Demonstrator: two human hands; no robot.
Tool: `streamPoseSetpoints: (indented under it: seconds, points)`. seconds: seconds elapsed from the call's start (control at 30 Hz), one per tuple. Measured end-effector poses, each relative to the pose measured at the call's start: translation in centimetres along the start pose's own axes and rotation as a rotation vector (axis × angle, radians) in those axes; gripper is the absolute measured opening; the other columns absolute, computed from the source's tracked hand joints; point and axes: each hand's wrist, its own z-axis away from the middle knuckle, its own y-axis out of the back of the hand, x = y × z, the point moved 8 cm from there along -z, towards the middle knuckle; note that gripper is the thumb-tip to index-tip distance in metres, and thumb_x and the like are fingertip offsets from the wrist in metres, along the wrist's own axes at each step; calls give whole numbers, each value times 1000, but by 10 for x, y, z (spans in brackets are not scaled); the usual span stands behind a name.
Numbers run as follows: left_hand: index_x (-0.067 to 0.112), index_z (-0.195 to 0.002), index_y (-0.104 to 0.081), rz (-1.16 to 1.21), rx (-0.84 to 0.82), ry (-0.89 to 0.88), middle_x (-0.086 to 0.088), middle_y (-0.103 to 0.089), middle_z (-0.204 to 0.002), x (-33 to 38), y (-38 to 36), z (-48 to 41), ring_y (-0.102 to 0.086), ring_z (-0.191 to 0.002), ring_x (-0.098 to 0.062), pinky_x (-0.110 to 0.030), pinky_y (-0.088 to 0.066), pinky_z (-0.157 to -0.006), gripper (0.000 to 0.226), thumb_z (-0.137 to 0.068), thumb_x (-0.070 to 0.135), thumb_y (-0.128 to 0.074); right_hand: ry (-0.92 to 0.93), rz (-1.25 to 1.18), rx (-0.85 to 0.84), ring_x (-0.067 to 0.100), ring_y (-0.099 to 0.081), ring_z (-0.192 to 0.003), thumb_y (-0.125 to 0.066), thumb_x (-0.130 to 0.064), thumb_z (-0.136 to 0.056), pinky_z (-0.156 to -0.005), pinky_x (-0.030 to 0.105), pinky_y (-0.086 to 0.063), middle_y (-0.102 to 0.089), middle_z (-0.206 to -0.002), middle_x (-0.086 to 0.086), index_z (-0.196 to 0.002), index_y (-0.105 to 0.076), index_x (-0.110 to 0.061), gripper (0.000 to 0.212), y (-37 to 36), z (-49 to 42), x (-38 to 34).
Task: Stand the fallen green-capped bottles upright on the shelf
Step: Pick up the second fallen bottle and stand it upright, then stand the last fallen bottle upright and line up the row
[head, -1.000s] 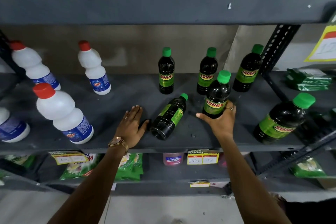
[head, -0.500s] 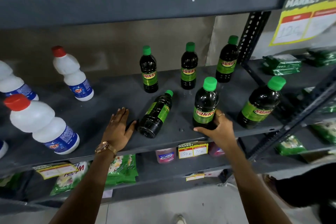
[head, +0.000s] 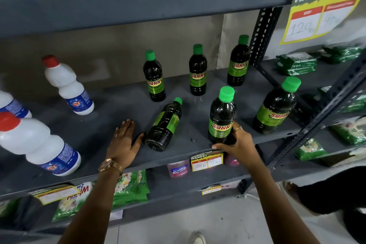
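One dark green-capped bottle [head: 165, 125] lies on its side on the grey shelf [head: 111, 117], base toward me, cap pointing to the back. My left hand [head: 123, 141] rests flat on the shelf just left of its base, fingers apart, thumb close to the bottle. My right hand [head: 237, 144] grips the lower part of an upright green-capped bottle [head: 222, 116] near the shelf's front edge. Another upright bottle [head: 275, 106] stands to its right. Three more upright bottles [head: 154, 77] [head: 198, 70] [head: 238, 61] line the back.
White red-capped bottles [head: 68, 85] [head: 37, 142] stand at the left of the shelf. A perforated upright post [head: 264, 31] borders the shelf on the right. Green packets [head: 297, 63] lie beyond it. A price tag [head: 207, 160] hangs on the front edge.
The view has swung and the bottle in my right hand now stands upright nearer the front edge. My left hand stays flat beside the fallen bottle, which has not moved.
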Motion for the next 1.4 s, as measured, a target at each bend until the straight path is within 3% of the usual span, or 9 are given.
streamPoseSetpoints:
  seconds: [0.17, 0.27, 0.37, 0.5, 0.67, 0.8, 1.13, 1.23, 1.4]
  points:
    - [5, -142, -26, 4, -1, 6, -13, -22, -153, -1, 0, 1, -12, -142, -22, -36, -5, -116, 60, -94, 37, -43, -28, 4, -8, 23, -60, -110, -91, -27, -55, -90, 27, -46, -66, -115, 2, -129, -49, -12, 85, -1, 0, 2]
    - [6, -142, -26, 22, 4, 9, -13, -21, -153, 1, 3, 2, -12, -142, -21, -34, -5, -116, 60, -94, 37, -43, -14, -96, 137, 13, -51, -125, -91, -41, -50, -101, 26, -42, -53, -136, -3, -144, -36, -13, 112, 4, 14, 3]
    - [6, -141, -28, 39, 14, 16, -12, -23, -153, 2, 4, 2, -12, -142, -21, -34, -5, -116, 60, -94, 38, -44, 18, -85, 433, 13, -58, -99, -75, -63, -62, -82, 26, -50, -58, -111, -2, -119, -52, -22, 74, 9, 60, -2]
    - [6, -140, -32, 58, 43, 56, -15, -27, -151, -1, 6, 5, -15, -141, -25, -36, -7, -116, 59, -93, 39, -46, 270, 82, 150, 3, -47, -81, -61, -61, -79, -72, 16, -39, -50, -85, -13, -91, -58, -27, 35, -49, 84, -55]
    - [3, -136, -37, 80, 81, 126, -19, -31, -148, 0, 15, 10, -20, -139, -31, -39, -13, -115, 58, -91, 38, -50, -77, 63, -72, 19, -59, -94, -34, -83, -75, -86, 37, -48, -61, -96, 1, -108, -57, -16, 78, -97, 11, -101]
    - [3, -137, -36, 78, 53, 135, -20, -32, -147, -1, 14, 11, -21, -139, -31, -39, -14, -114, 60, -91, 41, -48, -433, 190, -269, 26, -69, -87, -36, -100, -40, -85, 40, -54, -70, -91, 6, -102, -63, -15, 109, -126, -39, -101]
    - [7, -134, -40, 111, 67, 154, -16, -37, -145, -3, 17, 14, -24, -138, -30, -38, -19, -112, 79, -79, 62, -25, -274, -279, 63, 16, -64, -90, -77, -41, -71, -74, 22, -47, -62, -85, -8, -104, -54, -13, 49, -131, -47, -99]
    - [8, -135, -38, 112, 60, 166, -15, -35, -147, -2, 16, 13, -23, -138, -29, -37, -18, -112, 80, -78, 62, -25, -115, -322, 145, -6, -55, -77, -84, -24, -68, -61, 1, -38, -54, -86, -16, -110, -40, -17, 62, -124, -56, -111]
    - [12, -134, -40, 126, 54, 191, -11, -35, -148, -4, 16, 14, -22, -139, -27, -36, -16, -112, 81, -75, 65, -23, 51, -311, 176, 3, -52, -109, -93, -24, -52, -92, 10, -42, -54, -124, -3, -134, -36, -10, 101, -136, -70, -121]
